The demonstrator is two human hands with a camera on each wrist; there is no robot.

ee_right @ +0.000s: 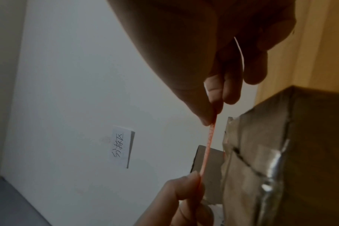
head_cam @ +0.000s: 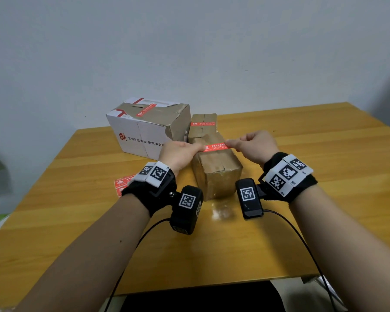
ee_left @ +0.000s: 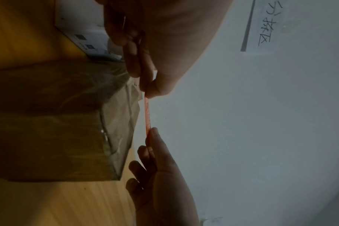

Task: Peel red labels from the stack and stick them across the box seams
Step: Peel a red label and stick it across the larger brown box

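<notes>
A red label [head_cam: 215,147] is stretched flat between my two hands. My left hand [head_cam: 199,148] pinches its left end and my right hand [head_cam: 230,144] pinches its right end. It hangs a little above the top of a brown taped box [head_cam: 216,172], crosswise to the box's length. Both wrist views show the label edge-on [ee_left: 147,113] [ee_right: 208,146], with a thin gap to the box top [ee_left: 122,116] [ee_right: 248,152]. The stack of red labels [head_cam: 121,185] lies on the table, partly hidden behind my left wrist.
A large white box [head_cam: 142,131] with a red label [head_cam: 146,109] on top stands at the back left. A smaller brown box [head_cam: 203,129] with a red label across it sits behind the near box. All rest on a wooden table [head_cam: 313,143] against a white wall.
</notes>
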